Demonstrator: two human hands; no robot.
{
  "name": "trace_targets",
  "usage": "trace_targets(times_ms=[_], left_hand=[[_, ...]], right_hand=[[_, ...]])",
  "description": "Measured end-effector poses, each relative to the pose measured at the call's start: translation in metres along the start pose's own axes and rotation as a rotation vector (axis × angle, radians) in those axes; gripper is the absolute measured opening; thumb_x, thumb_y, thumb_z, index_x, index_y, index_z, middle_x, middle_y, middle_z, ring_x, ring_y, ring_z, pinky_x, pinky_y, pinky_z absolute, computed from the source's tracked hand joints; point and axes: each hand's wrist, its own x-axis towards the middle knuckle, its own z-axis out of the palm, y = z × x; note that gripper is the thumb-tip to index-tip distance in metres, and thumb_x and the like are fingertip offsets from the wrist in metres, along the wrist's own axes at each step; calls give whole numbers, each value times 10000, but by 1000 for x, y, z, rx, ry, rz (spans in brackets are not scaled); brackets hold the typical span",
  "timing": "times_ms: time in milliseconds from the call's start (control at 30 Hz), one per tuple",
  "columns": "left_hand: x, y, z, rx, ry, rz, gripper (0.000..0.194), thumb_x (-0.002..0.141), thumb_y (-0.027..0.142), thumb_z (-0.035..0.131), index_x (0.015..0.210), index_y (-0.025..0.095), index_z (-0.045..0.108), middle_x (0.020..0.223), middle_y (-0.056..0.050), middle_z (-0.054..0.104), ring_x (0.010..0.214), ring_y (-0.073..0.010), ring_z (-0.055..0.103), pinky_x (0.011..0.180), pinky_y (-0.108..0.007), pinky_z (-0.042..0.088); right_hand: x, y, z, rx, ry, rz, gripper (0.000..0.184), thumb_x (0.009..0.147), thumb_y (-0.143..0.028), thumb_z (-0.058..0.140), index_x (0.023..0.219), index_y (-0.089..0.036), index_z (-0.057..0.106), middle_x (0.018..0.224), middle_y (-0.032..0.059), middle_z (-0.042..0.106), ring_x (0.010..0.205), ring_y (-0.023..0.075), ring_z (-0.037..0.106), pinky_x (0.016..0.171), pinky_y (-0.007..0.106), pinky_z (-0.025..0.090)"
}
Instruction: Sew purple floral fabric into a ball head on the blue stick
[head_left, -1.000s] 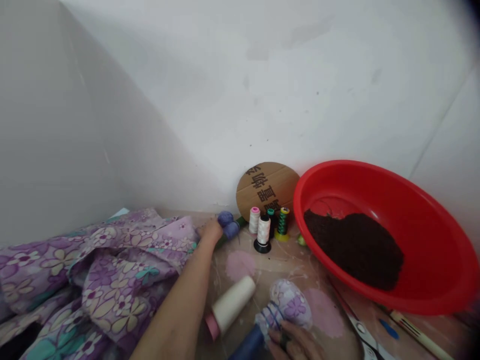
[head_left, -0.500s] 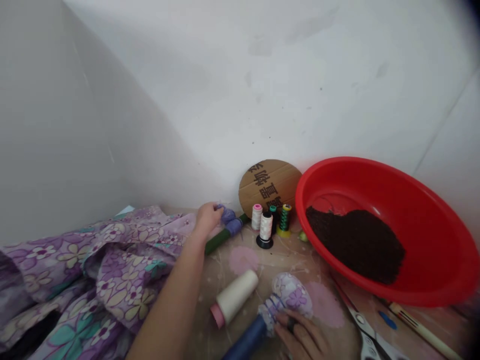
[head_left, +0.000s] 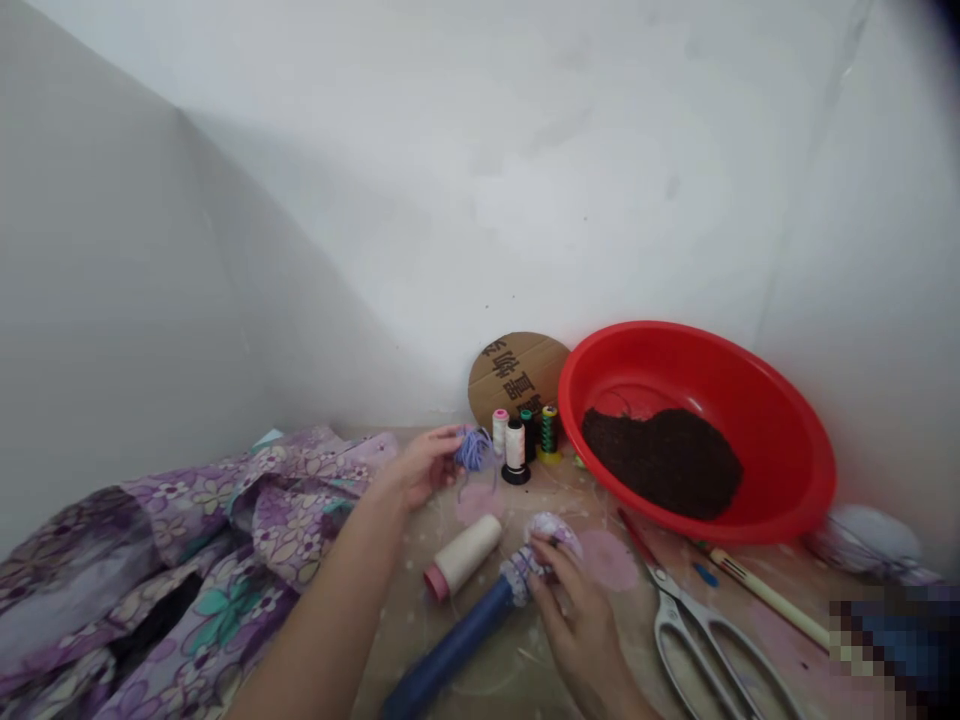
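Left hand [head_left: 420, 467] pinches a tuft of lilac yarn [head_left: 475, 450] in its fingertips, just beside the thread spools [head_left: 515, 450]. Right hand [head_left: 577, 620] curls around a floral cloth bundle [head_left: 551, 535] bound onto a blue tube [head_left: 450, 645], which lies on the counter [head_left: 559, 505] near a white thread cone [head_left: 463, 557].
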Motion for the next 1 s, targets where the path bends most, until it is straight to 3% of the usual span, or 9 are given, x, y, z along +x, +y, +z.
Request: trace_targets(times_ms=[67, 133, 233, 333, 467, 633, 733, 833, 1000], left_hand=[[-2, -17, 2, -49, -71, -30, 471, 644, 212, 596, 1098, 246, 474, 709, 15, 580, 428, -35, 472, 382, -140, 288], [-3, -33, 3, -71, -100, -56, 537, 630, 188, 595, 1140, 263, 441, 716, 18, 580, 455, -47, 499, 391, -143, 302], [-3, -49, 6, -116, -101, -77, 532, 618, 163, 585, 1122, 271, 455, 746, 30, 580, 472, -38, 501, 418, -145, 328], [-2, -56, 12, -173, -36, -110, 363, 669, 275, 573, 1024, 227, 519, 710, 30, 579, 469, -36, 492, 407, -137, 309], [6, -60, 14, -196, 74, -140, 224, 684, 315, 579, 849, 167, 546, 598, 31, 566, 380, -20, 401, 371, -137, 273], [25, -67, -5, -183, 142, -63, 129, 728, 262, 511, 751, 135, 514, 694, -32, 611, 335, -2, 318, 339, -138, 269], [38, -68, -21, -135, 238, -1, 101, 750, 222, 464, 706, 134, 490, 596, -11, 562, 366, -17, 378, 374, -134, 324], [50, -61, -34, -22, 353, 57, 141, 776, 242, 423, 731, 131, 496, 516, 19, 492, 396, -38, 426, 402, -142, 350], [60, -30, -55, 293, 537, 146, 190, 758, 276, 439, 874, 163, 538, 670, -14, 578, 611, -91, 551, 561, -184, 413]], right_hand=[[21, -10, 8, 172, -31, 138, 350, 796, -229, 425, 1140, -172, 457, 982, 101, 583, 788, 159, 587, 639, 263, 505], [46, -19, 17, 274, -36, 170, 481, 768, -236, 462, 1232, -173, 350, 1059, 116, 538, 731, 141, 581, 598, 253, 497], [77, -25, 33, 212, -31, 140, 581, 681, -222, 552, 1230, -179, 365, 1154, 124, 458, 867, 181, 543, 678, 288, 471], [87, -21, 45, 106, -83, 142, 343, 647, -161, 551, 989, -181, 564, 923, 65, 553, 830, 182, 531, 711, 305, 436], [78, -13, 47, 112, -64, 126, 88, 664, -136, 504, 699, -165, 579, 770, 39, 555, 756, 164, 519, 696, 293, 416], [64, -14, 18, 341, -30, 350, 78, 683, -185, 489, 718, -152, 550, 674, 29, 560, 642, 153, 522, 588, 272, 428], [61, -20, -14, 627, -9, 490, 132, 714, -281, 498, 747, -156, 525, 637, 7, 546, 539, 128, 506, 468, 235, 405], [62, -27, -46, 884, 133, 507, 144, 712, -305, 537, 727, -162, 524, 609, -5, 548, 498, 107, 494, 449, 221, 396], [63, -37, -76, 1121, 298, 497, 99, 676, -253, 584, 665, -166, 538, 608, -7, 548, 505, 97, 495, 416, 199, 379]])
